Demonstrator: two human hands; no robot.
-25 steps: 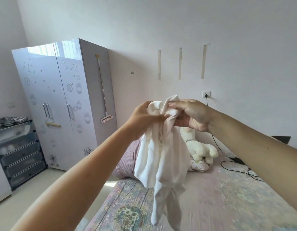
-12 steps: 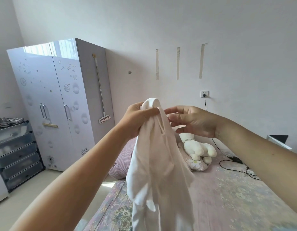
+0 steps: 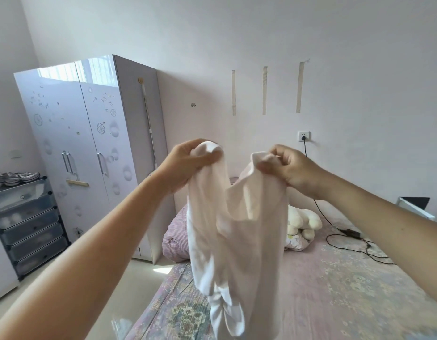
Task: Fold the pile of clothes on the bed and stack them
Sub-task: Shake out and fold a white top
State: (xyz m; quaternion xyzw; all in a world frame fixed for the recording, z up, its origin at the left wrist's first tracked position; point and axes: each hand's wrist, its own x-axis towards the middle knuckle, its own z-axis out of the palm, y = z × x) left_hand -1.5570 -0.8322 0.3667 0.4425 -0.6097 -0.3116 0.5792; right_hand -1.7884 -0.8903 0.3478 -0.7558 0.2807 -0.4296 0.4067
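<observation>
While held up over the bed (image 3: 335,290), one white garment (image 3: 237,229), gripped by left hand (image 3: 188,163) and right hand (image 3: 291,168).

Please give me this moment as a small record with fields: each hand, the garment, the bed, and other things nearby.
left hand: grips one top corner of the white garment
right hand: pinches the other top corner
white garment: held up in the air, hanging above the bed
bed: patterned cover; plush toy and black cable lie on it
wardrobe: doors closed
</observation>
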